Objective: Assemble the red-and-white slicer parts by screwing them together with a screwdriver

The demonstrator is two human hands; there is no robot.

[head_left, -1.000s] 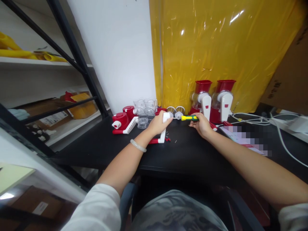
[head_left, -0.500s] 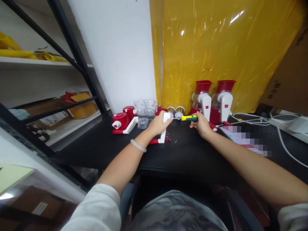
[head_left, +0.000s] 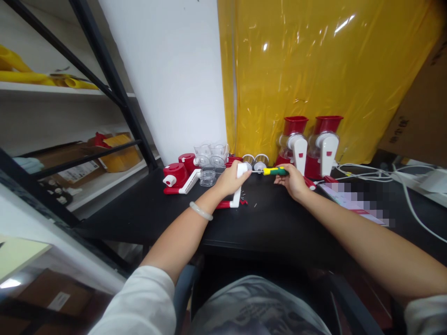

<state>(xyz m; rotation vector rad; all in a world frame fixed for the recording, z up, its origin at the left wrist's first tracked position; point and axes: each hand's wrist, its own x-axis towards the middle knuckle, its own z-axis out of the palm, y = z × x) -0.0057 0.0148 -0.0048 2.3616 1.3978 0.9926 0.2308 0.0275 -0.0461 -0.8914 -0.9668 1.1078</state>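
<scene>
My left hand (head_left: 230, 179) grips the upper end of a white crank handle (head_left: 235, 197), whose red grip lies low and to the left. A yellow and green screwdriver (head_left: 275, 170) lies level in my right hand (head_left: 292, 181), thumb and forefinger closed on its green end. The shaft points left and its tip is at the white part by my left thumb. A small red piece (head_left: 243, 202) and several small screws (head_left: 255, 205) lie on the black table just right of the crank.
Two red and white grinders (head_left: 295, 142) stand at the back right, beside white cables (head_left: 370, 172). Two metal drums (head_left: 260, 161) sit behind the screwdriver. Red bases (head_left: 175, 177) and clear plastic parts (head_left: 211, 156) are at the back left. A shelf (head_left: 87, 186) borders the left.
The screwdriver and my right hand have shifted very slightly to the right. My left hand and the crank look unchanged.
</scene>
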